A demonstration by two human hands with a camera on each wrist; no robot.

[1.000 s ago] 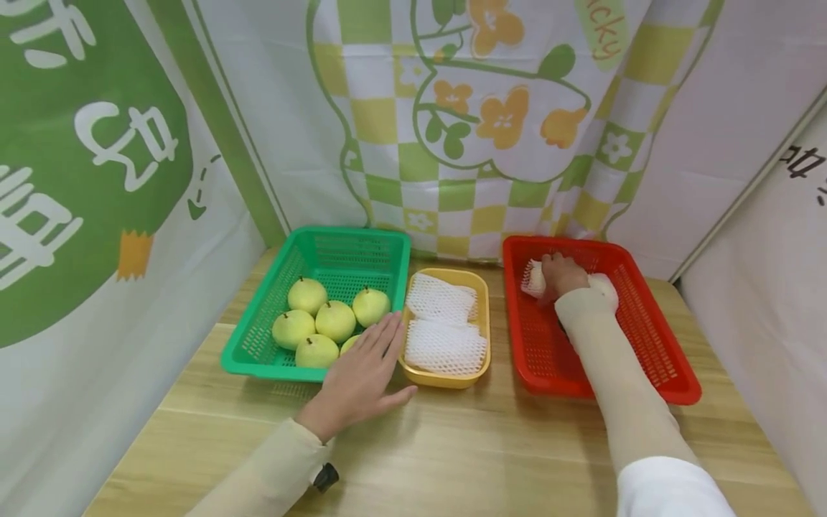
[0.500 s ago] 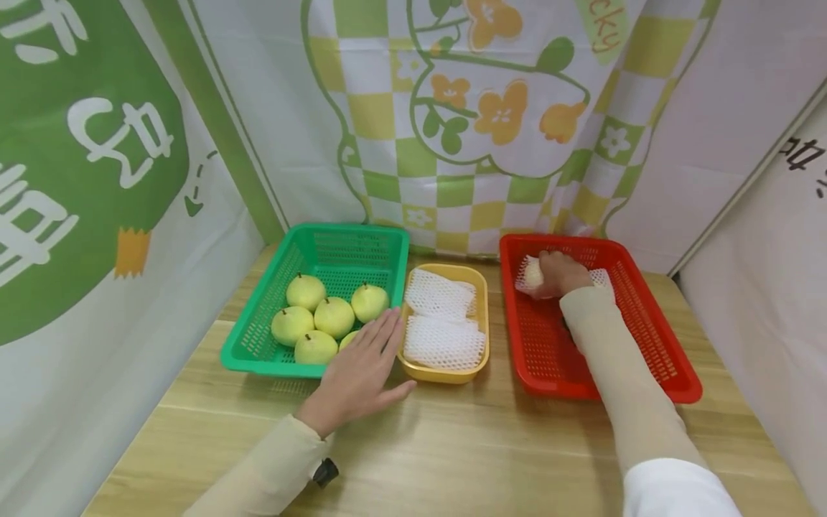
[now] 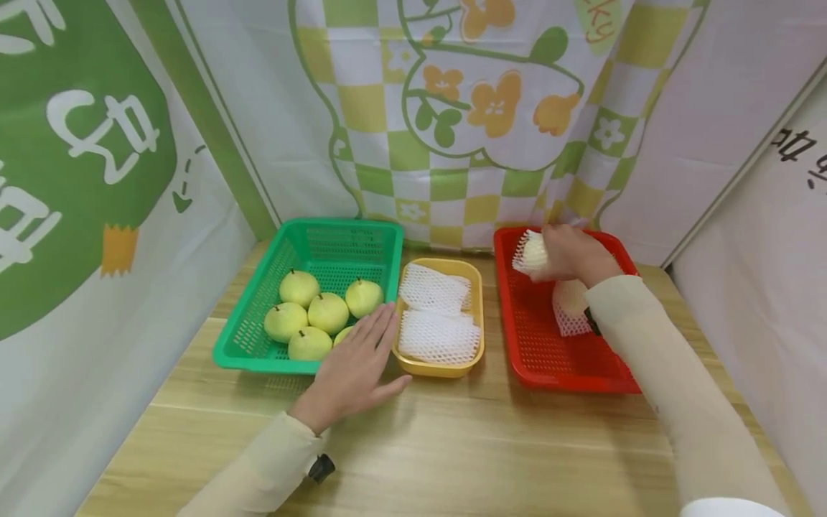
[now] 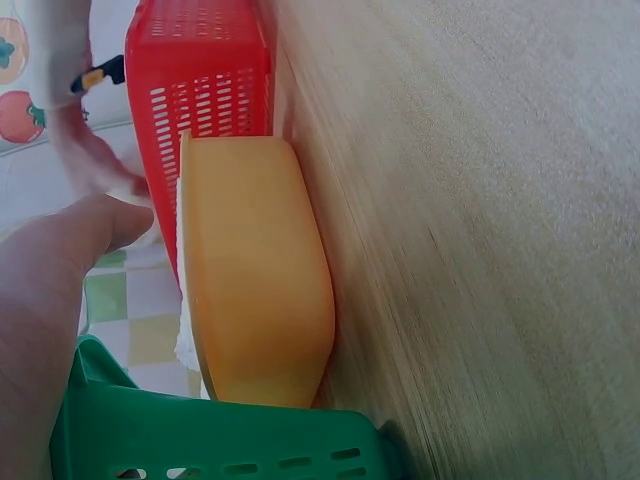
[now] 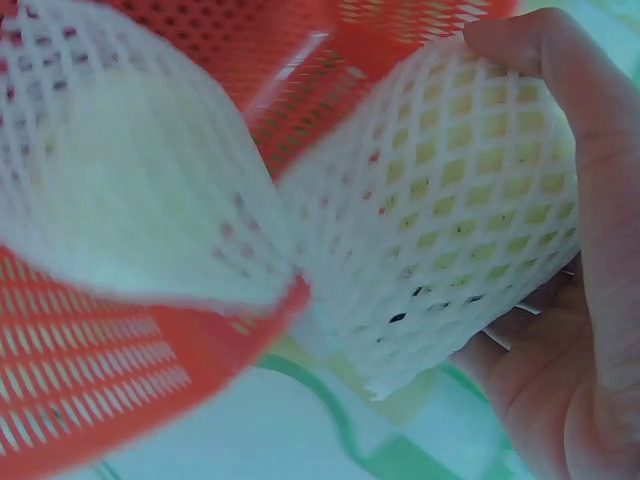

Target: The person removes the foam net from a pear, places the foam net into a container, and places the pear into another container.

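My right hand (image 3: 571, 251) grips a pear in a white foam net (image 3: 533, 253) above the far part of the red basket (image 3: 543, 362). In the right wrist view, thumb and fingers curl round the netted pear (image 5: 480, 180), whose yellow-green skin shows through the mesh. A second netted pear (image 3: 571, 301) lies in the red basket, partly behind my right wrist. My left hand (image 3: 352, 370) stretches flat, fingers straight, over the near right corner of the green basket (image 3: 265, 364), overlapping one of its bare yellow-green pears (image 3: 328, 313).
Between the two baskets stands a small yellow tray (image 3: 442, 370) with white foam nets (image 3: 439, 336) in it. All three containers are on a wooden table (image 3: 478, 445). A checked curtain (image 3: 446, 179) hangs close behind them, with printed fabric walls at both sides.
My right hand has lifted the netted pear up from the red basket, uncovering more of the second netted pear. The left hand has stayed in place, and the head view has shifted slightly.
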